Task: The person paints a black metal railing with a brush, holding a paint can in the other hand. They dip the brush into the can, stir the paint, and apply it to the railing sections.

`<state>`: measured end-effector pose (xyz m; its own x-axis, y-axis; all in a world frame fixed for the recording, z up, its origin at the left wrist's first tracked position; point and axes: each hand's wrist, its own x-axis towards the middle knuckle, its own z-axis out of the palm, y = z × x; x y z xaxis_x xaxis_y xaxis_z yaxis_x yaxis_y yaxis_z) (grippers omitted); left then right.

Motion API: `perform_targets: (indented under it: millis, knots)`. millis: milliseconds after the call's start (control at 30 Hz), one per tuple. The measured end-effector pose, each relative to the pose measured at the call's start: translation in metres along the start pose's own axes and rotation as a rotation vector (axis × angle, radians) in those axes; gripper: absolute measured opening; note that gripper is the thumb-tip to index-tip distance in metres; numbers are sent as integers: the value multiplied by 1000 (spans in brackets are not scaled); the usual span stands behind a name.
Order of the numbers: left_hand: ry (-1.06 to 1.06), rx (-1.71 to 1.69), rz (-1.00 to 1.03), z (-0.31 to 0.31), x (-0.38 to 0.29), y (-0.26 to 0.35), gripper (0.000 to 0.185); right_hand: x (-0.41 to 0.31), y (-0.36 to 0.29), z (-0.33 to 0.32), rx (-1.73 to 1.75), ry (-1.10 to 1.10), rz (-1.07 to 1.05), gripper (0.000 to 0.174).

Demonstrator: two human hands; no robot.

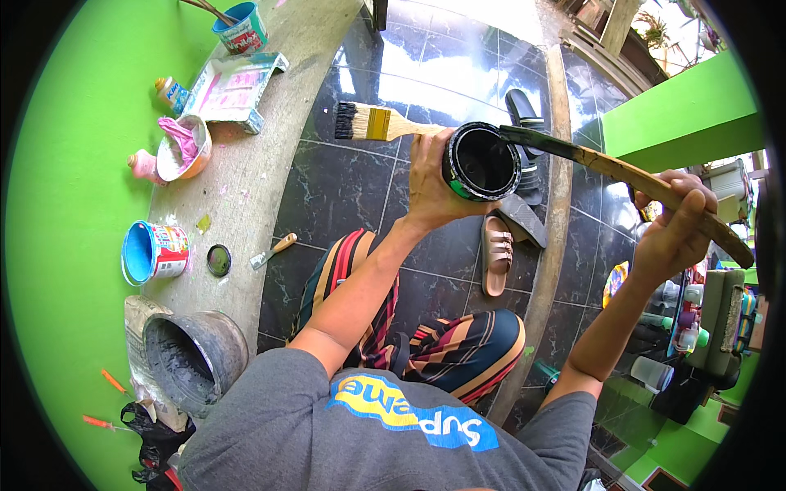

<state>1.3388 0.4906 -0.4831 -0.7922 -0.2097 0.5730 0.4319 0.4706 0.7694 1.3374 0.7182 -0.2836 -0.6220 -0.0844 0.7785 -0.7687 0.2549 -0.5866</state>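
Note:
My left hand (427, 184) grips a small paint can (455, 162), its mouth tipped towards me. Black paint coats the rim and the dark inside. The same hand appears to pin the wooden handle of a flat paintbrush (384, 123), which points left; its bristle tips are black. In my right hand (678, 221) is a long wooden stick (638, 175). The stick's far end is coated in black and meets the can's right rim. How much paint the can holds is hard to tell.
On the concrete ledge (245, 178) stand a paint tray (233, 89), a blue-lined bucket (169, 251), a black lid (218, 260) and a dark pail (227, 344). A putty knife (273, 251) lies on dark floor tiles. Sandals (496, 255) rest beyond my knees, by a raised sill (557, 153).

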Motion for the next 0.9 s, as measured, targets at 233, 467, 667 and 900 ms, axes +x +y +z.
perform_targets:
  millis: [233,467,667,900]
  knots:
    - [-9,-10,20,-2,0,1,102,-3,0,22,1,-114,28,22]
    - [-35,-15,22,-2,0,3,103,-6,8,30,26,-361,54,18]
    - [-38,-30,28,-3,1,1,102,2,1,14,32,-367,121,26]
    - [-73,-35,18,-3,0,5,97,27,-6,2,51,-315,107,27]
